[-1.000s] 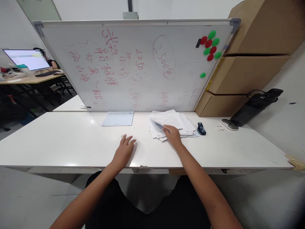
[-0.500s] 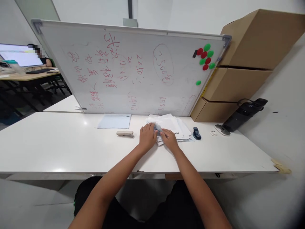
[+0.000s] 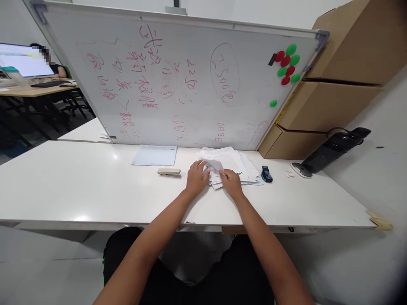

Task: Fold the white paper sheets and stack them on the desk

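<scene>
A loose, uneven pile of white paper sheets [image 3: 233,157] lies on the white desk in front of the whiteboard. My right hand [image 3: 232,182] pinches a raised sheet of paper [image 3: 213,163] near its lower right corner; the sheet tilts up over the left part of the pile. My left hand [image 3: 197,178] rests at the pile's left edge, fingers apart and curved over the paper beside the raised sheet. A beige stapler [image 3: 169,172] sits left of my left hand. Behind it lies a flat pale-blue stack of paper [image 3: 154,155].
Right of the pile stands a small dark blue stapler-like tool [image 3: 266,174]. Beyond are a computer mouse [image 3: 301,170], a black bottle [image 3: 335,150] and stacked cardboard boxes [image 3: 330,103]. The whiteboard [image 3: 190,25] closes off the desk's back. Another person sits far left.
The bent sheet between my hands has opened out and risen. My left hand has loosened and moved slightly away from my right. The camera view has tilted a little downward.
</scene>
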`<state>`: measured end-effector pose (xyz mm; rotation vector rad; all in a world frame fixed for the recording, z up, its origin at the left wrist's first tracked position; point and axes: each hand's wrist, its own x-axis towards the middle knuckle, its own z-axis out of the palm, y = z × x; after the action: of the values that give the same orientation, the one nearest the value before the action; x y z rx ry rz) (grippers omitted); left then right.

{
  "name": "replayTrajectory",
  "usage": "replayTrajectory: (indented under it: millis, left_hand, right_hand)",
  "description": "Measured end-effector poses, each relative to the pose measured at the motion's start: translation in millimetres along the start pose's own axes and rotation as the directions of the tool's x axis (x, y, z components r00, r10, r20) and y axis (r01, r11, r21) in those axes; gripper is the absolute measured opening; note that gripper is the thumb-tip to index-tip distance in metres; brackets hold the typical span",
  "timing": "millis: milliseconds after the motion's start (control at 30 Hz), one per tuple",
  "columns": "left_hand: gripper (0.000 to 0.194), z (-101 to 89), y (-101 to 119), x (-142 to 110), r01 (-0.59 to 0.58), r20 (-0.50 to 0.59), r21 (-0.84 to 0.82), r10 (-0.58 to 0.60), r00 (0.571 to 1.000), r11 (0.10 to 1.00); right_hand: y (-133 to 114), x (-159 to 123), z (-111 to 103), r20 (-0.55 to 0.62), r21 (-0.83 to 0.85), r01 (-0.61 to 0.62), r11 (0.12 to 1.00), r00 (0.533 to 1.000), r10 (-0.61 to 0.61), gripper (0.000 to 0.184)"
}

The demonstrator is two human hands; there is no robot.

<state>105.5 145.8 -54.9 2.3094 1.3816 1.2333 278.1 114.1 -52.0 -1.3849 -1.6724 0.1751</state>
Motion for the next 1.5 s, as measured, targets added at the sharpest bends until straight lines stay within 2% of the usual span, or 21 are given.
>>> replayTrajectory:
  millis: [233,433,633,767,933,1033,1133,1200,1267,1333,1500]
  left_hand:
    - [0.041,-2.2,-1.2,0.8,-0.016,-0.020,-0.012,0.016,1.000,1.000]
    - [0.021,-8.0,0.9,1.8,0.004,-0.098,-0.026,-0.007,0.995,1.000]
    - [0.012,-14.3,4.6,2.1,-0.005,-0.097,-0.081,-0.003,0.995,0.997]
    - [0.013,-14.8,3.7,1.1,0.007,-0.109,-0.180,-0.027,0.994,0.984]
    - [0.016,-12.6,1.9,-0.4,-0.073,-0.146,-0.255,0.036,0.989,0.964]
    - [0.022,-10.6,1.9,-0.6,-0.104,-0.132,-0.229,0.075,0.988,0.968]
    - [0.046,-7.2,0.2,-0.1,-0.005,-0.081,-0.117,-0.004,0.997,0.993]
    - [0.060,-3.8,-3.0,0.6,0.075,0.023,0.010,-0.076,0.997,0.997]
    - [0.061,-0.1,-6.5,1.4,0.116,0.175,0.142,-0.140,0.975,0.983]
    - [0.060,2.5,-8.6,2.2,0.143,0.277,0.237,-0.208,0.938,0.961]
    - [0.081,3.1,-6.7,2.6,0.163,0.366,0.295,-0.269,0.891,0.942]
  right_hand:
    - [-3.6,-4.1,-2.6,0.038,0.049,-0.037,0.998,0.999,0.035,0.037]
    - [-4.6,-5.0,-2.2,0.041,-0.017,-0.008,1.000,0.999,0.008,0.041]
    - [-1.5,-6.0,0.2,-0.019,-0.107,0.005,0.994,1.000,-0.007,0.051]
    - [-0.6,-6.8,1.7,-0.061,-0.177,0.040,0.983,0.997,-0.052,0.048]
    - [3.2,-7.3,3.8,0.017,-0.193,0.150,0.970,0.989,-0.149,0.024]
    - [9.6,-7.5,4.2,0.027,-0.215,0.115,0.970,0.993,-0.111,0.036]
    - [14.4,-8.5,2.5,-0.058,-0.132,0.051,0.990,0.997,-0.059,0.047]
    - [14.3,-9.5,1.0,-0.154,-0.070,-0.004,0.998,0.988,-0.006,0.048]
    - [12.0,-10.5,0.3,-0.222,-0.025,-0.061,0.998,0.973,0.054,0.048]
    - [8.8,-10.7,0.6,-0.244,0.017,-0.100,0.995,0.964,0.101,0.047]
    - [3.9,-8.4,2.5,-0.286,0.077,-0.152,0.985,0.943,0.168,0.045]
